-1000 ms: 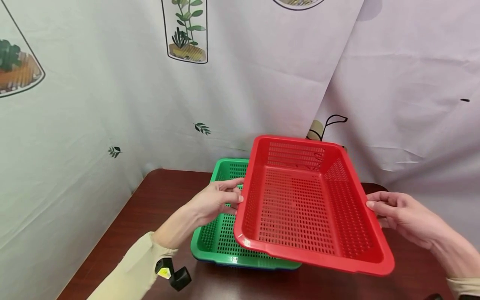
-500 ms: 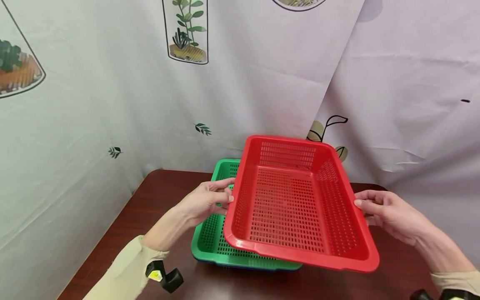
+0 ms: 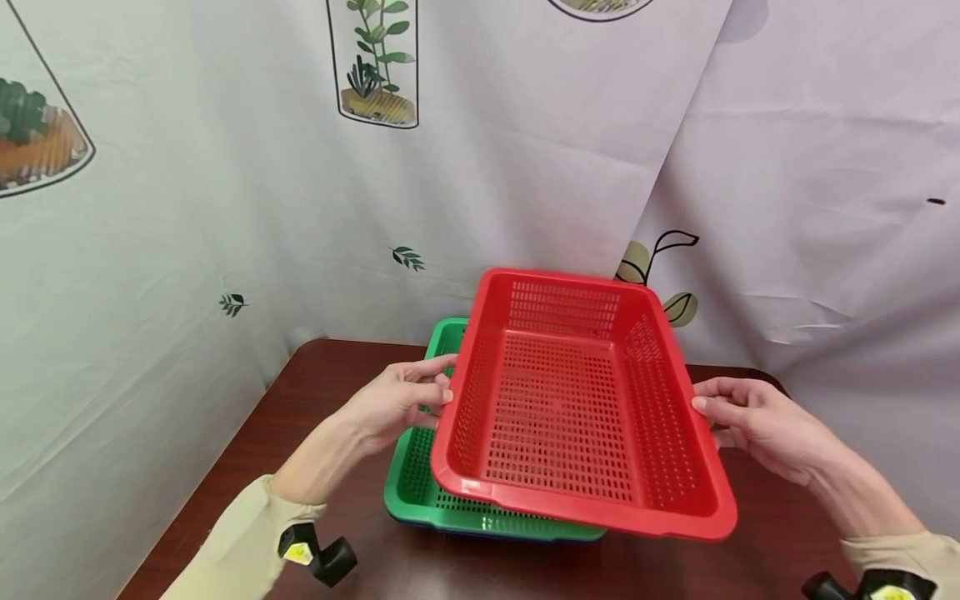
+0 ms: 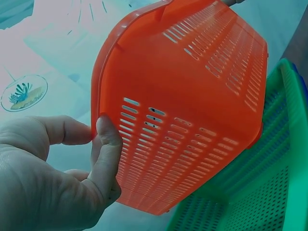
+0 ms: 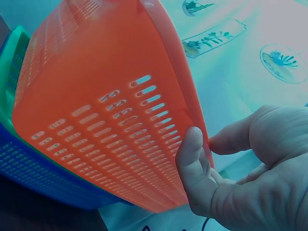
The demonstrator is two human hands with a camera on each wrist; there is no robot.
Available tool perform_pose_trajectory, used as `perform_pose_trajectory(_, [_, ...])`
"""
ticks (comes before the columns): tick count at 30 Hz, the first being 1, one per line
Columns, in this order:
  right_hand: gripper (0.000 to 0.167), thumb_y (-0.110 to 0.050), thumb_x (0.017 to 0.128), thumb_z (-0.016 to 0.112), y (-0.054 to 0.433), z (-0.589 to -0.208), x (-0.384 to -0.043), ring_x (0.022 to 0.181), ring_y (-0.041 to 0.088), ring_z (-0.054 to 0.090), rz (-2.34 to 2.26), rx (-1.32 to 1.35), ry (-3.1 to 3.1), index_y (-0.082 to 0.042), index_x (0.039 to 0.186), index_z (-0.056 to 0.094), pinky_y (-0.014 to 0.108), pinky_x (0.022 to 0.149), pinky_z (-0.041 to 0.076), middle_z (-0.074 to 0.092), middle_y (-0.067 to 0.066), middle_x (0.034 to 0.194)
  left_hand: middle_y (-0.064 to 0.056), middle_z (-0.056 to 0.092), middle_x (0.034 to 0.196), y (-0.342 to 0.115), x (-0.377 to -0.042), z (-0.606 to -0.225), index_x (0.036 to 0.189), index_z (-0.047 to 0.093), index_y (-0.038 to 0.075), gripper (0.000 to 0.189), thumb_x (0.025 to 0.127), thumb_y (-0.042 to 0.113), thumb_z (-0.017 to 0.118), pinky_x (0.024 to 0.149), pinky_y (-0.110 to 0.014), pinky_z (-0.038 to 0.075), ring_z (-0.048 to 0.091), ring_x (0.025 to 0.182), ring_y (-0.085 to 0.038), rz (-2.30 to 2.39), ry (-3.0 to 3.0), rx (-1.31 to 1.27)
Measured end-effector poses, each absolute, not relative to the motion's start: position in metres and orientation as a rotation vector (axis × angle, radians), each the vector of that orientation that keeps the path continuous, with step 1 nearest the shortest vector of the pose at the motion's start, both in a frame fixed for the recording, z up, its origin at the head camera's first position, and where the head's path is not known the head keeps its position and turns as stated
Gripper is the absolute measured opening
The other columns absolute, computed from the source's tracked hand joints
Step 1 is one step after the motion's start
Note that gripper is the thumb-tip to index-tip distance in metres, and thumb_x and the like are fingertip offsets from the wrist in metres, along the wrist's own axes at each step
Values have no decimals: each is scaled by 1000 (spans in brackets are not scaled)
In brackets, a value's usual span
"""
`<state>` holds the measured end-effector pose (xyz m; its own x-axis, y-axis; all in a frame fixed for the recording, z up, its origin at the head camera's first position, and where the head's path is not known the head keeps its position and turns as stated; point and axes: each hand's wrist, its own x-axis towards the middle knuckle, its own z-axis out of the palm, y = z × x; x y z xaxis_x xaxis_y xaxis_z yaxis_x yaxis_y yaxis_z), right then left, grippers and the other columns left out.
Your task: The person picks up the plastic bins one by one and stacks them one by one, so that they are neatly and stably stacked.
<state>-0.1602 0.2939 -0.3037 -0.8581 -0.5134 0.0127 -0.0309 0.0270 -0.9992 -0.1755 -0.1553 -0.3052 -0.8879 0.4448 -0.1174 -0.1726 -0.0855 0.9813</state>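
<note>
A red perforated plastic basket point(image 3: 558, 408) hangs tilted in the air, held by both hands. My left hand point(image 3: 401, 402) pinches its left rim between thumb and fingers; in the left wrist view the fingers point(image 4: 108, 149) curl under that rim. On the opposite side my right hand point(image 3: 765, 421) pinches the right rim in the same way. Beneath and slightly left of it sits a green basket point(image 3: 420, 487), largely covered by the red one in the head view. The green basket is nested in a blue basket point(image 5: 53, 178), which shows best in the right wrist view.
The baskets stand on a dark brown wooden table point(image 3: 300, 400). A white cloth point(image 3: 510, 167) printed with plants and jars hangs behind and along the left side. Each wrist wears a black strap with a small camera point(image 3: 333, 560).
The red basket has moved left in both hands, covering more of the green basket. Both hands keep their grip on its rims; the green basket stays put.
</note>
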Motion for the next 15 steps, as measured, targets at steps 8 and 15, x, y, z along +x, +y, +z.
perform_pose_trajectory(8, [18,5,103,45,283,-306,-163,82,29,71,-1871,-549,1983,7,113,59,43,74,60,69,15,100,-1,57,76,-165,-173,-307,153,34,-2,64,94,2,59,76,-36,59,57,68,-12,2039,1768,279])
perform_pose_trajectory(15, [15,2,103,48,273,-305,-166,81,26,71,-1858,-500,2010,8,112,58,43,73,60,69,14,99,-2,60,81,-173,-173,-309,154,33,-2,66,94,2,58,77,-36,59,61,74,-13,2043,1761,283])
